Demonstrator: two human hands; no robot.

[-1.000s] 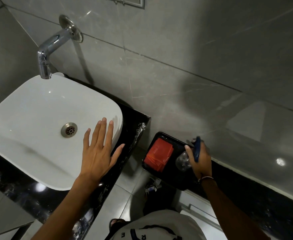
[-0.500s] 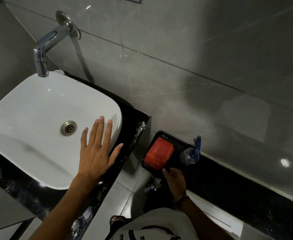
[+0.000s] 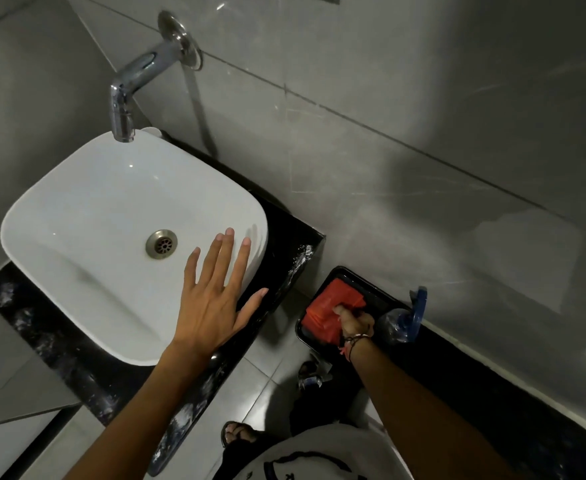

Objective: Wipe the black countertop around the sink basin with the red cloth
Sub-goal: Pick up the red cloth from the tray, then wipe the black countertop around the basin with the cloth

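Right hand (image 3: 355, 323) now on red cloth (image 3: 326, 315)

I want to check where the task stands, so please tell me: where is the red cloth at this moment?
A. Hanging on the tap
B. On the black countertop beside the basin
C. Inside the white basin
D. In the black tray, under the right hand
D: the red cloth lies in the black tray, with the right hand on it.
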